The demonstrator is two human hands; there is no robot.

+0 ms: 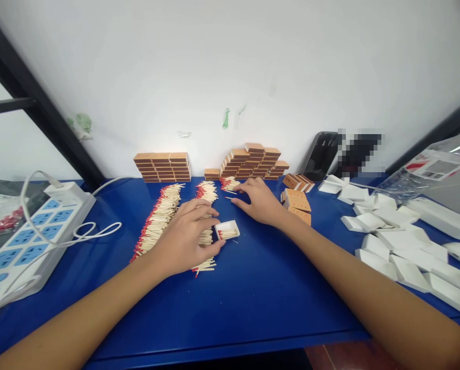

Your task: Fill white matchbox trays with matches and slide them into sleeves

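Note:
My left hand (189, 234) grips a small white matchbox tray (233, 226) at its left end, thumb in front and fingers behind. A few red-tipped matches (227, 234) lie inside the tray. Partly under that hand runs a row of loose matches (207, 191), and a longer row (158, 221) stretches to its left. My right hand (259, 199) is at the small match pile (229, 184) behind the tray, thumb and fingers apart. One single match (229, 197) lies close to its thumb tip; I see nothing held.
Stacked matchboxes (161, 167) and a stepped stack (249, 162) stand against the wall. More boxes (297, 200) lie right of my right hand. White empty trays (399, 236) heap at the right. A power strip (33, 241) with cables is left; a phone (321, 154) leans behind.

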